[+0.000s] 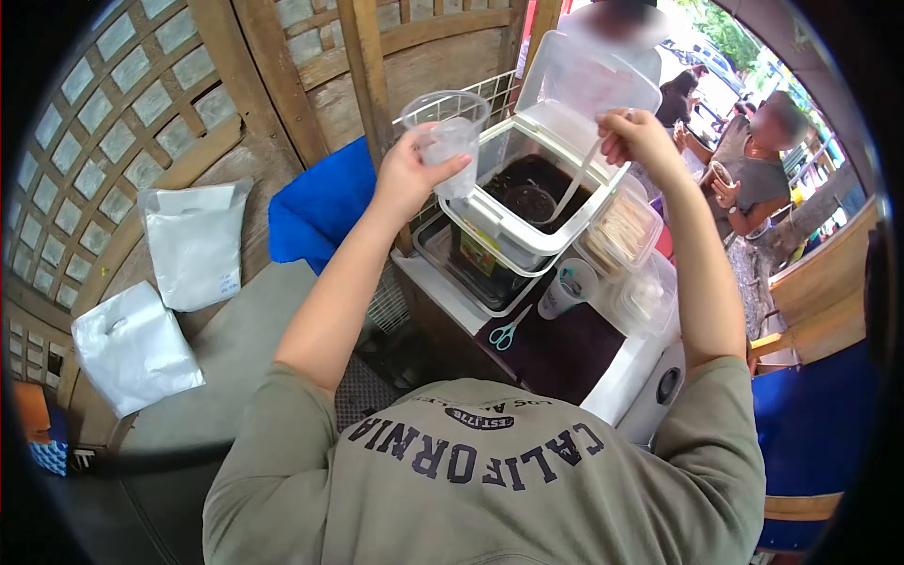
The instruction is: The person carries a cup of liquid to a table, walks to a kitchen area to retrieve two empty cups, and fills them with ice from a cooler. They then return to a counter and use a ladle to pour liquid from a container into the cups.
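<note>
My left hand [405,184] is wrapped round a clear plastic cup [450,113], held up at the left side of an open container. Something whitish and translucent, perhaps ice, shows inside the cup. My right hand [645,146] grips the pale handle of a ladle [576,184] above the container's right side. The ladle's bowl lies low in the dark contents [513,179], which look like a dark liquid or jelly. This white-rimmed clear container [480,218] has its lid [593,80] tipped back at the far side.
Right of the container stand a tub of pale sticks [623,226] and another clear tub [645,297]. A printed cup [568,282] and scissors [507,331] lie in front. Plastic bag packs [193,245] are at left. Other people, one person [753,169] holding a cup, are at right.
</note>
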{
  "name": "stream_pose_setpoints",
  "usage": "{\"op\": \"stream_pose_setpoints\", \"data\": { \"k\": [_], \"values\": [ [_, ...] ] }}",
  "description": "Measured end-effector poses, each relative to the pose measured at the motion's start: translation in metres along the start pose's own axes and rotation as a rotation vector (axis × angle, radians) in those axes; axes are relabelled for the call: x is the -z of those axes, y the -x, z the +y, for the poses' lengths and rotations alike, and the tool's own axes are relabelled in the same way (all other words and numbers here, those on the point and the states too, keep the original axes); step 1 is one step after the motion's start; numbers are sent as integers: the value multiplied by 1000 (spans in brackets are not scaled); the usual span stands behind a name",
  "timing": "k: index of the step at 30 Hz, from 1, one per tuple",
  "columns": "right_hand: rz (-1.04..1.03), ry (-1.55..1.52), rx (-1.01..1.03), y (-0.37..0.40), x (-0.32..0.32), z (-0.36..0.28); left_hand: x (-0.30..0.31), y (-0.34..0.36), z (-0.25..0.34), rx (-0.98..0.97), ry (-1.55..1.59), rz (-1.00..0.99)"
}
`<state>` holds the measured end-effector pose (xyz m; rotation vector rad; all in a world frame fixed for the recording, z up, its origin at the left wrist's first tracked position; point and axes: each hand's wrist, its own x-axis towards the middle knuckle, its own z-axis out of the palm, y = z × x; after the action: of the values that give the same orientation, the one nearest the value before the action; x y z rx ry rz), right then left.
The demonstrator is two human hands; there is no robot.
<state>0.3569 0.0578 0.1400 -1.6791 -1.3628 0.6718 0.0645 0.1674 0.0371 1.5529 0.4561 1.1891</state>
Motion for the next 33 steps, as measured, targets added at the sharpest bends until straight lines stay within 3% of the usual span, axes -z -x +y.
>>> {"op": "stream_pose_setpoints", "data": {
  "k": [6, 7, 12, 16, 18, 19, 20, 22, 33],
  "values": [
    [93, -22, 63, 8, 31, -45, -3, -43, -38, 48, -181, -1],
    [101, 6, 87, 8, 36, -54, -3, -51, -46, 33, -322, 23],
    [213, 68, 151, 8, 53, -101, -9, -67, -61, 18, -366, -6],
    [172, 72, 248, -11, 82, -122, -22, -50, -13, 13, -530, -6],
    [302, -95, 186, -4, 72, -142, -23, -55, -17, -4, -594, -19],
    [165, -98, 132, -17, 88, -144, -24, -56, -19, -11, -627, -25],
    [220, -54, 169, -15, 91, -146, -25, -57, -20, -18, -650, -32],
    [326, 35, 245, 0, 76, -168, -29, -58, -20, -34, -697, -40],
    [222, 107, 286, -11, 47, -159, -69, -66, -23, -14, -851, -133]
  ]
}}
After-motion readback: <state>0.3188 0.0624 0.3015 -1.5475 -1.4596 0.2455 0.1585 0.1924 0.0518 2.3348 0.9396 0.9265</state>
